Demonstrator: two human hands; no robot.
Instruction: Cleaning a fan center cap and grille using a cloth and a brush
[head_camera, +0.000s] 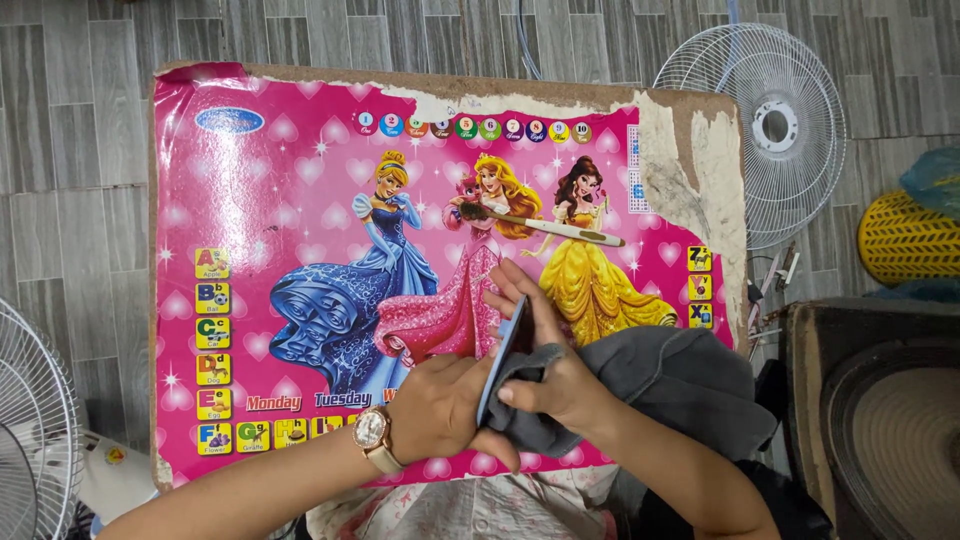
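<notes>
Left hand (440, 405): gripped thin blue flat blade (503, 355), near worktop's (250, 200) front edge.
Right hand (545, 385): pressed crumpled grey cloth (640, 385) on it.
Progress: wiping apparently midway.

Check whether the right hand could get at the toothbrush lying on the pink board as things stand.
Probably yes. The toothbrush lies uncovered on the pink board, just beyond the right hand, with nothing between them. But that hand's fingers are pressing a grey cloth against a thin blue object, so it isn't free.
</notes>
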